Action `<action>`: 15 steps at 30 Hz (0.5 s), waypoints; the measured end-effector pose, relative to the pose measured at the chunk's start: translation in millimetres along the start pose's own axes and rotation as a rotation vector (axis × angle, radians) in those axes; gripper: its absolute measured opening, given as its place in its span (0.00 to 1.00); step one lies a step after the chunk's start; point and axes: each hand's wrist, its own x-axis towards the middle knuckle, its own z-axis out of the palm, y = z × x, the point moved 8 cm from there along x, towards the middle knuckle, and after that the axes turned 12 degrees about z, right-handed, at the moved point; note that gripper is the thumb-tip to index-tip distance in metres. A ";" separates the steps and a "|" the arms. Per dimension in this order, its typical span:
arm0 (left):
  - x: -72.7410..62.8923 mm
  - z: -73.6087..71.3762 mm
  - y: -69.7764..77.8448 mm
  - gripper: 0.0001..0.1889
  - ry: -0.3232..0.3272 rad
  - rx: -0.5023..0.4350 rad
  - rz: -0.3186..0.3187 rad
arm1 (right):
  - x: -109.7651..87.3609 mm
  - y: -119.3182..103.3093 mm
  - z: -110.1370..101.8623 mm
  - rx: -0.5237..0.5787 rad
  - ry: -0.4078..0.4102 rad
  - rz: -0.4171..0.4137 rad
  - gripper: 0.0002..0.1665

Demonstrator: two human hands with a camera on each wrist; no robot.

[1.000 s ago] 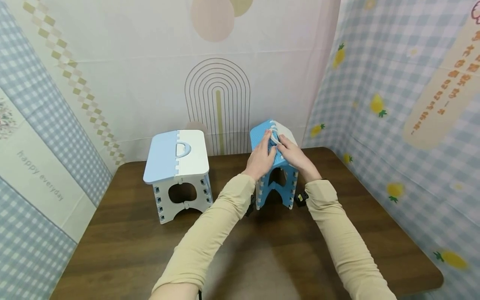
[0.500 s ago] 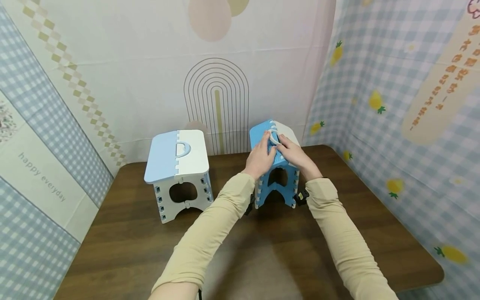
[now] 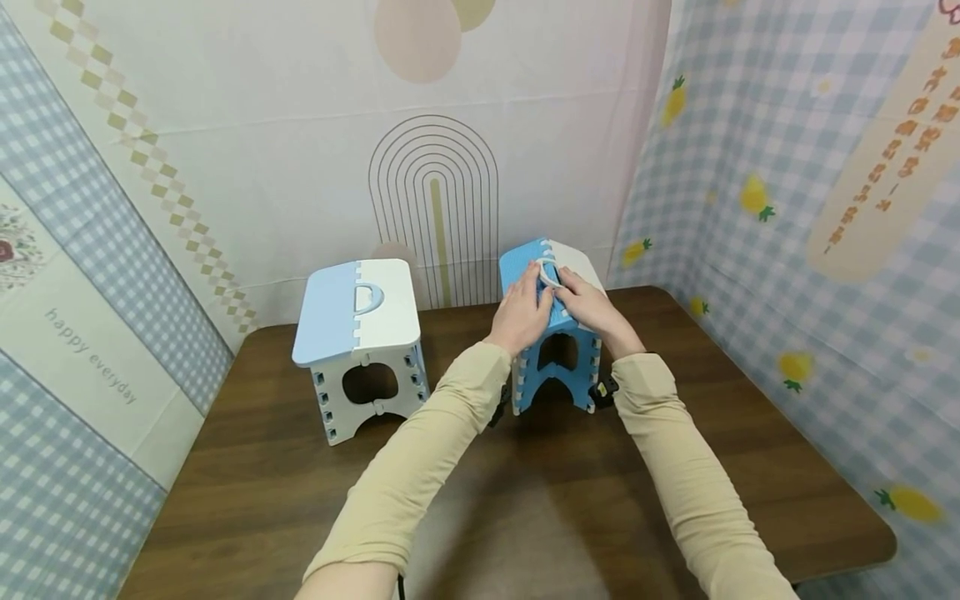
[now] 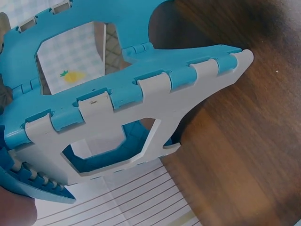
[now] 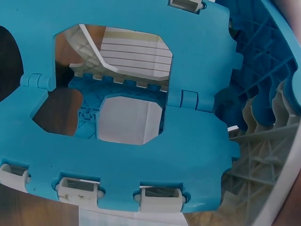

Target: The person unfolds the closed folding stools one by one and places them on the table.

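A blue and white folding step stool (image 3: 558, 379) stands on the right part of the table, its two top halves meeting in a shallow peak. My left hand (image 3: 519, 315) rests with straight fingers on the blue half, beside the white loop handle (image 3: 550, 273). On the handle's other side, my right hand (image 3: 592, 310) lies over the white half with its fingers extended. The left wrist view shows the stool's hinged white side (image 4: 174, 106) from below. The right wrist view looks at its blue end panel (image 5: 197, 136) and the ribbed underside of the top.
To the left stands a second folding stool (image 3: 322, 317), pale blue and white, fully unfolded with a flat top. Both are on a dark wooden table (image 3: 247, 500) with rounded corners. Printed cloth (image 3: 285, 167) hangs behind and at both sides.
The stool under my hands has spread slightly wider and its top is flatter. Both hands stay on it beside the handle. The head view has shifted a little.
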 end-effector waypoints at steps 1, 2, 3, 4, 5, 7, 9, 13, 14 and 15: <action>0.0 0.1 0.3 0.30 -0.005 0.008 -0.001 | 0.0 0.1 0.0 -0.009 0.000 -0.001 0.35; -0.2 0.4 0.3 0.30 -0.010 0.017 -0.005 | 0.2 0.2 0.1 -0.019 0.001 -0.003 0.35; -0.5 0.4 0.4 0.30 -0.015 0.027 -0.008 | 0.7 0.4 0.4 -0.026 0.001 -0.005 0.35; -0.7 0.4 0.4 0.30 -0.018 0.035 -0.011 | 0.6 0.3 0.6 -0.033 0.004 -0.007 0.35; -0.9 0.2 0.6 0.30 -0.019 0.044 -0.012 | 0.5 0.3 0.8 -0.044 0.008 -0.008 0.35; -1.7 0.1 0.9 0.30 -0.025 0.058 -0.016 | 0.4 -0.1 1.1 -0.072 0.020 -0.014 0.35; -2.1 0.1 1.2 0.30 -0.033 0.076 -0.020 | -0.2 -0.5 1.3 -0.108 0.035 -0.016 0.34; -2.3 0.0 2.1 0.29 -0.044 0.101 -0.031 | -1.4 -2.2 1.3 -0.179 0.066 -0.022 0.34; -2.3 -0.4 2.6 0.29 -0.043 0.104 -0.032 | -1.7 -2.4 1.3 -0.189 0.070 -0.022 0.34; -2.3 -0.6 3.0 0.29 -0.042 0.106 -0.035 | -1.9 -2.7 1.1 -0.196 0.076 -0.025 0.33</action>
